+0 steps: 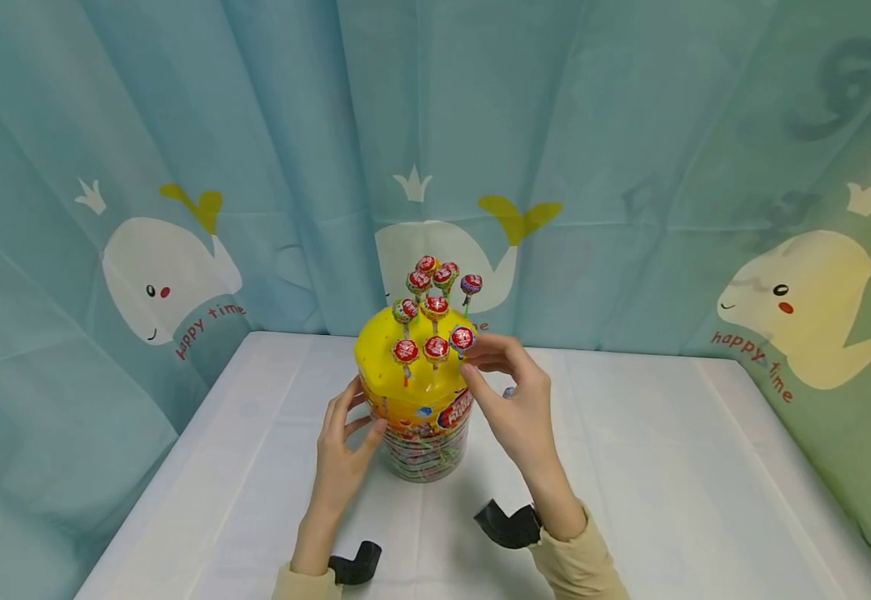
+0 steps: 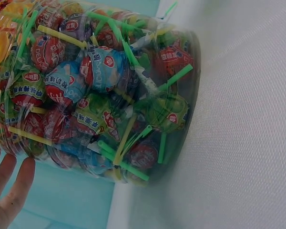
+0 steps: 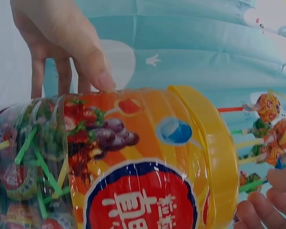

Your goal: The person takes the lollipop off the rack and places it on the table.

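A clear plastic jar (image 1: 420, 467) full of wrapped lollipops stands on the table, with an orange fruit label (image 3: 148, 114) and a yellow lid (image 1: 375, 350). Several lollipops stick up from holes in the lid, among them a red-topped lollipop (image 1: 406, 351) at the front. My left hand (image 1: 341, 450) holds the jar's left side, thumb in front and fingers round the side. At the lid's right edge my right hand (image 1: 518, 400) pinches a purple-and-red lollipop (image 1: 462, 337) low down by its stick. In the right wrist view, the right fingers (image 3: 257, 210) are close against the lid.
A white cloth covers the table (image 1: 668, 467). Just behind the right hand a small bluish thing (image 1: 508, 392) peeks out. Black wrist mounts (image 1: 510, 525) sit at both wrists. A blue-green curtain (image 1: 270, 167) with whale prints hangs behind the table and along its sides.
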### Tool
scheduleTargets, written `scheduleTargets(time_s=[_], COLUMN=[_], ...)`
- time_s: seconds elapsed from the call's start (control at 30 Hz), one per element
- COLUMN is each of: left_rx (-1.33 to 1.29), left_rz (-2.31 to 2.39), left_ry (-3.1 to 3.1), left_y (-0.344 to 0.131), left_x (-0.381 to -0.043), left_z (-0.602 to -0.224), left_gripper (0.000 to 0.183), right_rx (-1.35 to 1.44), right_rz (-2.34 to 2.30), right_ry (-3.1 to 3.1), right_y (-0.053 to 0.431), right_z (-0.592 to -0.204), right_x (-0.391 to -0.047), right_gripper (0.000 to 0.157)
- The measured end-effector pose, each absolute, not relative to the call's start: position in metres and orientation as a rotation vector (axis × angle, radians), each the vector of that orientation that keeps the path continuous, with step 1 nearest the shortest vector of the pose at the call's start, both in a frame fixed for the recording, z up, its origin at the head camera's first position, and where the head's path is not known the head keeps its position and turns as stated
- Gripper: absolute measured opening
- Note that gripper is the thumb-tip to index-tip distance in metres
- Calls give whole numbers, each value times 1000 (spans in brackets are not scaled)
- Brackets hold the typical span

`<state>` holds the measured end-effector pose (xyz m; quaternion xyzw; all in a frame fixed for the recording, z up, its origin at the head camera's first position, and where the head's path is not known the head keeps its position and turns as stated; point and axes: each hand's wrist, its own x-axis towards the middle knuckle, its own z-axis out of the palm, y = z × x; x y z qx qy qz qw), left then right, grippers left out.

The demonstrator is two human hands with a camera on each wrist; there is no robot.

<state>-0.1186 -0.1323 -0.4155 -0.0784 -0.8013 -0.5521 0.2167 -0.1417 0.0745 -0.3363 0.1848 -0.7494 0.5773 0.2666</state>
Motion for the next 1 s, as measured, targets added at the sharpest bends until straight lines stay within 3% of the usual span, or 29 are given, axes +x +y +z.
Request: scheduleTargets(time_s=[1.0], left_rx=[-244], left_rz=[-1491], left_ry=[-2211], left_y=[-133], left_x=[-117], left_z=[-414], left_gripper=[68], right_rx=[512], right_rz=[1560], right_ry=[-1919], right_y=[64], right_z=[-333], right_x=[-147], right_gripper=[28])
